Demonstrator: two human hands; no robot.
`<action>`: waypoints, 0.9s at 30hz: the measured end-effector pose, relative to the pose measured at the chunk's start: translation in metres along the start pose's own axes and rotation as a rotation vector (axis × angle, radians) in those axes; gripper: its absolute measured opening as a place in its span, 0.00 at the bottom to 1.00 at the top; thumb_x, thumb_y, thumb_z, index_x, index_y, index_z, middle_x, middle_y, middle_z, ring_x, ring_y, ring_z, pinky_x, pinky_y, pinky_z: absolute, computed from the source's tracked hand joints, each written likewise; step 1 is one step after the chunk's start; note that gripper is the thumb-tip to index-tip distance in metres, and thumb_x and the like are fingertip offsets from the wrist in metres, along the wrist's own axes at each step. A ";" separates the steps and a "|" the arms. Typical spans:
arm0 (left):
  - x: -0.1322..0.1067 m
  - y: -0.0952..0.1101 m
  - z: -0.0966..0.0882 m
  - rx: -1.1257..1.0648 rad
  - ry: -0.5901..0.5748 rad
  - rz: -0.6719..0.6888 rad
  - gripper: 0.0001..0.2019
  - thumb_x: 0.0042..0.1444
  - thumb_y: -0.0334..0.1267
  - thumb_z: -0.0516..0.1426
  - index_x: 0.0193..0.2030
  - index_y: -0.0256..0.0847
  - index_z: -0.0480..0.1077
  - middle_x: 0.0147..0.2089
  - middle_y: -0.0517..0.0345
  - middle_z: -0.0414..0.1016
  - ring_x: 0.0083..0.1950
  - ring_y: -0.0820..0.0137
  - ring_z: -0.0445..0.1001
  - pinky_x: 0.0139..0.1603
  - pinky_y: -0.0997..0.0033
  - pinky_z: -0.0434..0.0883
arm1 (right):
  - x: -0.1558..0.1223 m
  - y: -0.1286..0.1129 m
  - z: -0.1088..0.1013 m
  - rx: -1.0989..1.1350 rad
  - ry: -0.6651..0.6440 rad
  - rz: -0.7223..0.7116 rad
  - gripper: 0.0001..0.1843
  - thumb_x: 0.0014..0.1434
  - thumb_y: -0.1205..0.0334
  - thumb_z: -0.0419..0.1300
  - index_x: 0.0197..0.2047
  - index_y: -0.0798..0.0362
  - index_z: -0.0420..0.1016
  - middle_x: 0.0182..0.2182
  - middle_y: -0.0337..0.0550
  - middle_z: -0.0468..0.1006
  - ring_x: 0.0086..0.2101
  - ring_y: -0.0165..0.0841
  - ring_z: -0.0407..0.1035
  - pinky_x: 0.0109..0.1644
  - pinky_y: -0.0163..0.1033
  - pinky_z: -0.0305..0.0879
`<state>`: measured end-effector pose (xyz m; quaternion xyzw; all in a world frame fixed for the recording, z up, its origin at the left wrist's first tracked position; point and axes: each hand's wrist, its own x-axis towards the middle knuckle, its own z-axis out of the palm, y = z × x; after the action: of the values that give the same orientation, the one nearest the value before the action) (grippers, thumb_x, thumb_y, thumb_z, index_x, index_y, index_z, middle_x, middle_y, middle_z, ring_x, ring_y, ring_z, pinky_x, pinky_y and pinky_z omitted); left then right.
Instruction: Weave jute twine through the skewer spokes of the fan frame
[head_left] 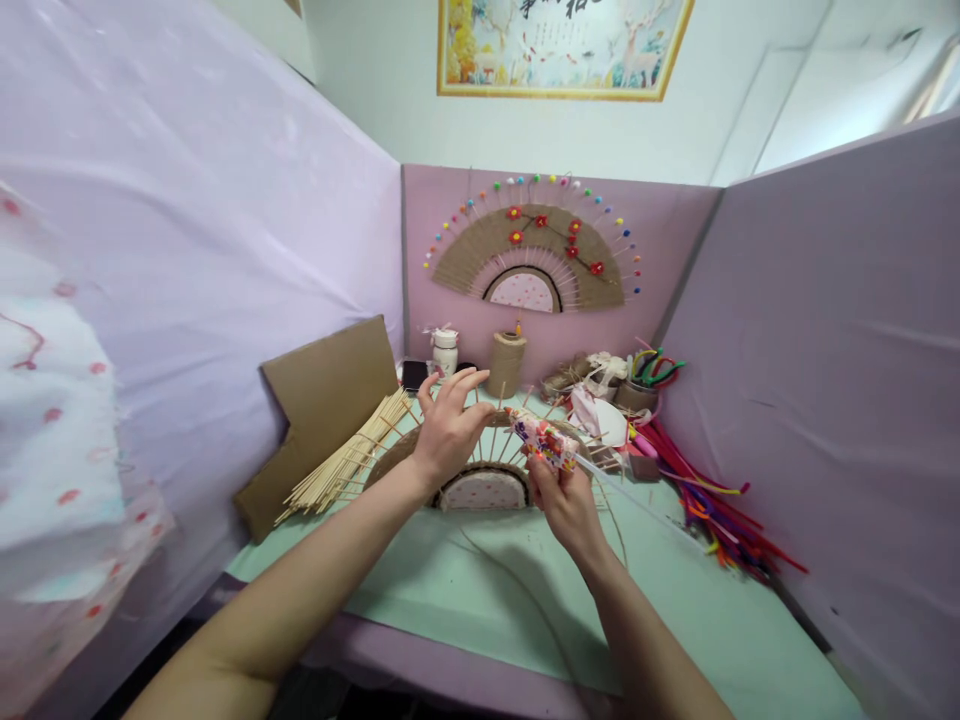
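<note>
A half-round fan frame (484, 490) lies on the table, with thin sticks fanning out from a dotted white half-disc edged in dark trim. Brown twine is woven across part of its sticks. My left hand (448, 428) hovers over the fan's upper part, fingers spread, its thumb near the woven band; whether it touches the band I cannot tell. My right hand (562, 495) is closed around a flower-patterned hot glue gun (544, 440), its tip pointing left near my left thumb. A pale glue stick (637, 500) sticks out of the gun's back.
Bamboo sticks (349, 455) and a cardboard piece (322, 400) lie left. A twine spool (506, 362) and white bottle (445, 352) stand behind. Coloured pipe cleaners (720, 500) lie right. A finished fan (540, 245) hangs on the back panel. Loose twine (525, 585) trails toward the front edge.
</note>
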<state>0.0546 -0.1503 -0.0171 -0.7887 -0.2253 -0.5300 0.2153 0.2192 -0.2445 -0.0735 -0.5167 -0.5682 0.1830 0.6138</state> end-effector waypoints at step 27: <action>0.001 0.000 -0.002 -0.009 -0.055 -0.026 0.08 0.63 0.36 0.55 0.34 0.44 0.74 0.58 0.51 0.74 0.63 0.62 0.68 0.64 0.49 0.51 | 0.000 -0.005 0.009 -0.180 0.003 0.033 0.27 0.62 0.37 0.49 0.24 0.50 0.64 0.15 0.37 0.63 0.21 0.31 0.58 0.26 0.37 0.55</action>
<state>0.0532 -0.1518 -0.0158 -0.8009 -0.2390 -0.5119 0.1986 0.2094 -0.2422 -0.0713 -0.5796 -0.5726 0.1405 0.5626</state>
